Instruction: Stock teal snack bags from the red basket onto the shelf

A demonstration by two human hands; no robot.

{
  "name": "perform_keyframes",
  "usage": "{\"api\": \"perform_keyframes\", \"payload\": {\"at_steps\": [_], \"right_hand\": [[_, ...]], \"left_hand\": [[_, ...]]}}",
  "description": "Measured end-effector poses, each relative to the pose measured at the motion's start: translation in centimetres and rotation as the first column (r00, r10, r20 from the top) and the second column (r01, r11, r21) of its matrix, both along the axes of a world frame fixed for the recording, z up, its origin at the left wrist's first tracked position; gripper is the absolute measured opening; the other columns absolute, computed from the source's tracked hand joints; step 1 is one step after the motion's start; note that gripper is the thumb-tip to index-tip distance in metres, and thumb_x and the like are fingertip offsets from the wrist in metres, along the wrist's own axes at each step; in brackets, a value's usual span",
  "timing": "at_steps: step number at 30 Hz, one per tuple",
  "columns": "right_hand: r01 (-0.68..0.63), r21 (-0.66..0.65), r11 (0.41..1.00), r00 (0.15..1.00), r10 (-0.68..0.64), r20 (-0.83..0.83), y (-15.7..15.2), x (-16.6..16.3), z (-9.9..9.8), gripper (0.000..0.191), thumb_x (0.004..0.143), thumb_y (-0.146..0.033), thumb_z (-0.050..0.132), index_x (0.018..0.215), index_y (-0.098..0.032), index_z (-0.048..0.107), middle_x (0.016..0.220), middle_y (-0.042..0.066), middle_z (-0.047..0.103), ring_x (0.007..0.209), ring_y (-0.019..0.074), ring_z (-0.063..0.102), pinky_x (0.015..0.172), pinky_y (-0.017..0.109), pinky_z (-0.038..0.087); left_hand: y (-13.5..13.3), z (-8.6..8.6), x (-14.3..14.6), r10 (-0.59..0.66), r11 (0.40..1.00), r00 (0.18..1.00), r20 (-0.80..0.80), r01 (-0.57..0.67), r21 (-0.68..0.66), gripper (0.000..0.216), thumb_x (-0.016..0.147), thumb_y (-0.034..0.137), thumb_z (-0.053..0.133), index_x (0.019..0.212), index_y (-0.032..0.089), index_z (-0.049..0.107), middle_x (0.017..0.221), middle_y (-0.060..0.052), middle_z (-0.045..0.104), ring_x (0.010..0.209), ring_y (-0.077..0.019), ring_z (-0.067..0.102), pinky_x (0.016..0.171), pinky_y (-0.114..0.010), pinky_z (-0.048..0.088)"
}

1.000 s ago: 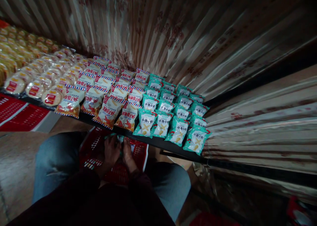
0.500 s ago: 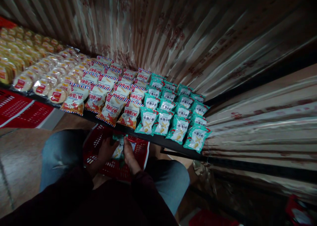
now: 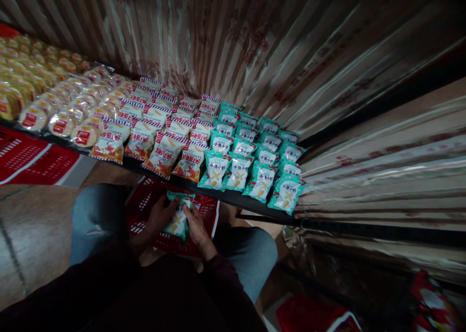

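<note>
Between my two hands is a green-and-white snack bag point(image 3: 178, 220), held over a red plastic basket point(image 3: 142, 203) by my knees. My left hand point(image 3: 160, 217) grips the bag's left side, and my right hand point(image 3: 195, 224) has its right side, thumb on the front. Just beyond, several matching green snack bags point(image 3: 239, 171) stand in rows at the right end of a black shelf point(image 3: 233, 197). To their left are rows of white-and-orange snack bags point(image 3: 163, 153) with striped top edges.
Further left on the shelf lie round wafers in clear wrappers point(image 3: 60, 123) and yellow packets point(image 3: 8, 99). Pleated curtain-like sheeting point(image 3: 204, 36) hangs behind. Another red basket point(image 3: 32, 157) stands below at left; a red container point(image 3: 309, 315) sits at lower right.
The green snack bag has come up from the basket toward me, and more of its front shows between my hands. The view has shifted slightly.
</note>
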State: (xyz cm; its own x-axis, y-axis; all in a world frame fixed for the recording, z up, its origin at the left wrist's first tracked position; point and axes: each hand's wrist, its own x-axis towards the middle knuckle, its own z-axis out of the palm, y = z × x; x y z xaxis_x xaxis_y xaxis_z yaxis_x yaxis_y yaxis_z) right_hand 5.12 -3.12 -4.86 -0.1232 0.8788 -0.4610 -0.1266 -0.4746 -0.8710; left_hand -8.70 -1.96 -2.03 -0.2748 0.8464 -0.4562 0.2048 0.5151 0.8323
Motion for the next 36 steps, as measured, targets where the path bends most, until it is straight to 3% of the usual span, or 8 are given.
{"api": "perform_keyframes", "payload": {"at_steps": [4,8,13,17,22,25,31,36], "right_hand": [[0.033,0.026,0.999,0.998,-0.034,0.045,0.0,-0.2,1.3,0.053,0.078,-0.064,0.056,0.107,-0.021,0.064,0.081,0.002,0.07,0.079,0.019,0.065,0.069,0.028,0.052],[0.089,0.037,0.995,0.987,-0.093,0.132,0.1,0.0,2.1,0.051,0.079,-0.066,0.053,0.095,-0.02,0.065,0.075,0.0,0.069,0.076,0.0185,0.064,0.065,0.026,0.051],[0.06,0.039,0.997,0.998,-0.061,0.024,-0.1,0.8,3.7,0.05,0.081,-0.064,0.053,0.103,-0.02,0.062,0.088,0.002,0.069,0.083,0.0178,0.064,0.069,0.026,0.052],[-0.041,0.033,0.999,0.997,0.044,-0.065,-1.3,1.4,4.5,0.053,0.078,-0.056,0.063,0.12,-0.023,0.054,0.103,0.003,0.068,0.086,0.0182,0.066,0.073,0.028,0.054],[0.057,0.143,0.988,0.995,-0.069,0.076,-2.9,1.5,3.2,0.049,0.08,-0.056,0.06,0.115,-0.021,0.058,0.106,0.005,0.068,0.093,0.02,0.065,0.079,0.03,0.054],[0.103,0.186,0.977,0.98,-0.133,0.151,-3.2,1.7,2.3,0.047,0.082,-0.054,0.059,0.115,-0.02,0.059,0.104,0.005,0.069,0.093,0.0194,0.064,0.078,0.029,0.054],[0.163,0.207,0.965,0.972,-0.193,0.134,-2.6,2.9,2.4,0.048,0.081,-0.053,0.06,0.115,-0.019,0.059,0.103,0.006,0.069,0.091,0.0191,0.065,0.078,0.029,0.054],[0.118,0.177,0.977,0.988,-0.133,0.074,-2.0,4.2,4.8,0.05,0.081,-0.055,0.058,0.116,-0.02,0.058,0.106,0.005,0.069,0.088,0.0183,0.065,0.075,0.028,0.054]], "left_hand": [[-0.6,1.1,0.4,0.037,0.998,0.999,0.025,-0.039,0.057,0.047,0.072,0.061,0.059,0.088,0.016,0.059,0.08,-0.004,0.066,0.077,-0.0216,0.061,0.071,-0.032,0.046],[-0.8,2.0,1.3,0.094,0.991,0.981,0.172,-0.109,0.082,0.047,0.072,0.06,0.059,0.087,0.015,0.06,0.077,-0.002,0.064,0.072,-0.0177,0.058,0.067,-0.028,0.046],[-0.1,3.3,2.2,0.142,0.976,0.978,0.15,-0.164,0.142,0.043,0.073,0.058,0.059,0.081,0.016,0.06,0.071,0.001,0.061,0.067,-0.0142,0.053,0.063,-0.024,0.043],[0.2,3.9,2.5,0.102,0.978,0.986,0.131,-0.124,0.169,0.041,0.074,0.057,0.057,0.08,0.016,0.059,0.069,0.001,0.059,0.065,-0.0138,0.051,0.061,-0.024,0.042],[0.0,4.2,2.8,0.062,0.984,0.991,0.116,-0.08,0.161,0.045,0.07,0.062,0.057,0.076,0.017,0.057,0.065,0.003,0.055,0.062,-0.0132,0.049,0.059,-0.024,0.041],[-0.2,4.4,2.8,0.026,0.991,0.98,0.197,-0.052,0.125,0.053,0.068,0.067,0.056,0.082,0.016,0.059,0.074,0.0,0.061,0.069,-0.0156,0.054,0.063,-0.025,0.044],[-0.9,5.4,3.2,-0.171,0.984,0.94,0.296,0.149,0.097,0.062,0.065,0.066,0.062,0.101,0.016,0.059,0.094,-0.007,0.068,0.084,-0.0227,0.062,0.072,-0.032,0.05],[-1.2,6.0,4.6,-0.06,0.993,0.97,0.237,0.034,0.115,0.06,0.063,0.065,0.063,0.098,0.016,0.058,0.09,-0.006,0.069,0.084,-0.0235,0.063,0.072,-0.032,0.051]]}}
